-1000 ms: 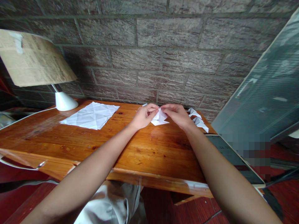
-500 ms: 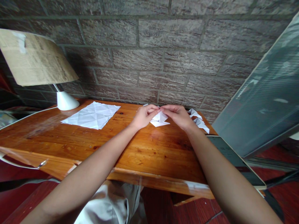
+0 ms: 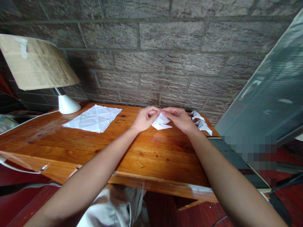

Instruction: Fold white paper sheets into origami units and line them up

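Near the back edge of the wooden desk, both hands meet over a small folded piece of white paper (image 3: 162,119). My left hand (image 3: 146,119) pinches its upper left side between thumb and fingers. From the right, my right hand (image 3: 178,117) pinches the top of the same paper with thumb and index finger. The lower part of the folded paper shows between the hands, with pointed flaps spreading towards me. Its exact shape is partly hidden by the fingers. Beyond my right hand lie several folded white paper pieces (image 3: 203,126).
A creased white paper sheet (image 3: 94,119) lies at the left of the desk (image 3: 151,157). Behind it stands a lamp (image 3: 67,104) with a newsprint shade and a white cord. A tablet-like device (image 3: 233,157) rests at the right edge. A brick wall (image 3: 151,63) borders the back.
The fingertips have shifted slightly on the folded paper, with a small gap now between the two hands. The view has tilted very slightly; the other things stay in place.
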A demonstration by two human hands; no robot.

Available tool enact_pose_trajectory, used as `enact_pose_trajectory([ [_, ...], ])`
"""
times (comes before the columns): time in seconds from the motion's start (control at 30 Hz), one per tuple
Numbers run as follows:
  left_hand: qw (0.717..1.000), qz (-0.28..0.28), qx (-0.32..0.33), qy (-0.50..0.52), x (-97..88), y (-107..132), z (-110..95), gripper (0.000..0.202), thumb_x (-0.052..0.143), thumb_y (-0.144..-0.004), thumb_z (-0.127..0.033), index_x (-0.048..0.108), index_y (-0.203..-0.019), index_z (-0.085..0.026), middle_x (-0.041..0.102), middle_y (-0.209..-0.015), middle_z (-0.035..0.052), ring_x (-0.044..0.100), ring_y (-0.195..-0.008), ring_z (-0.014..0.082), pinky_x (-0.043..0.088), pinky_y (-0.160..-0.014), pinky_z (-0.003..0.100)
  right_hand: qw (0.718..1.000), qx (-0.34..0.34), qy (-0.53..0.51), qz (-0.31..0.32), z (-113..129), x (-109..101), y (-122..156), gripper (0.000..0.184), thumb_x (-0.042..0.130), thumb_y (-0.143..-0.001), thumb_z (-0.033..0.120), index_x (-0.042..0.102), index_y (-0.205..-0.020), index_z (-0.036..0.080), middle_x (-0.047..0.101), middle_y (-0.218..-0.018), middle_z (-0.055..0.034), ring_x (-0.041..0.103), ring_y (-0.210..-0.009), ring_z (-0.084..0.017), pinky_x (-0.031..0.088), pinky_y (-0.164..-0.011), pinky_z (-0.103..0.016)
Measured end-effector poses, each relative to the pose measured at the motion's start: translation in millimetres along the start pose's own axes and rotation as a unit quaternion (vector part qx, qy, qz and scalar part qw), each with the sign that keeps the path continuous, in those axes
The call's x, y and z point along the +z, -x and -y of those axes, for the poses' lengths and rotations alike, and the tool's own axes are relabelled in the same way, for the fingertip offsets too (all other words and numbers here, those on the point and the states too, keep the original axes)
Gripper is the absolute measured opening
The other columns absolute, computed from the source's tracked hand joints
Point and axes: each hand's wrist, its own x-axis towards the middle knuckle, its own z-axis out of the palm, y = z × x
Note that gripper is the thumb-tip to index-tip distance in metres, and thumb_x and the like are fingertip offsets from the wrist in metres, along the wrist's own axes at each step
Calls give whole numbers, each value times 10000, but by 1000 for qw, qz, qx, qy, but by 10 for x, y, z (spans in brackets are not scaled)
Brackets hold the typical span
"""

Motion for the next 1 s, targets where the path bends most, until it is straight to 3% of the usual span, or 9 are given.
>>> enact_pose_trajectory([
  [0.57,994,23,-64,86,20,-25,29,332,666,-808,-457,677,-896,-136,709,-746,34,605,-620,124,423,-567,222,999,24,30,-6,0,-32,5,349,811,-644,418,773,-889,173,752,-880,-40,631,-771,-162,479,-769,-314],
  [0.8,980,47,-110,162,-32,-47,63,390,758,-734,-437,751,-1015,-166,745,-1058,99,685,-909,201,502,-833,330,999,24,28,-22,-2,-43,-7,348,789,-664,437,757,-886,172,734,-850,-34,609,-728,-148,466,-702,-289],
  [1.0,952,52,-186,236,-81,-45,78,447,843,-646,-359,758,-1042,-171,744,-1073,118,698,-926,216,505,-881,357,999,16,21,-27,22,-47,6,328,762,-682,453,737,-843,169,693,-768,-12,557,-668,-129,436,-643,-270],
])
